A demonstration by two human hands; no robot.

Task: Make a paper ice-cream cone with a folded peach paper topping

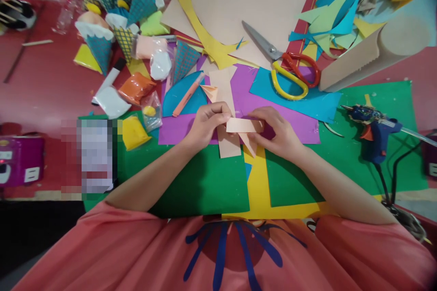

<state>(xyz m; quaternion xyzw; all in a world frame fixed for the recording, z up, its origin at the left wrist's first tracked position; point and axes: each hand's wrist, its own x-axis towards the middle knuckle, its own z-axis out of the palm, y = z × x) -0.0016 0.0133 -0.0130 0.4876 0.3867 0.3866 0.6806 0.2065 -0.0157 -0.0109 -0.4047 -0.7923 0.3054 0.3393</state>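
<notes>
Peach paper strip [244,125] is pinched at its ends by both hands [205,123] [280,131].

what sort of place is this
Probably a handicraft workspace, whether at home or in a workshop isn't clear. Large scissors lie among coloured sheets, a glue gun rests at the right, and patterned cones are grouped at upper left.
</notes>
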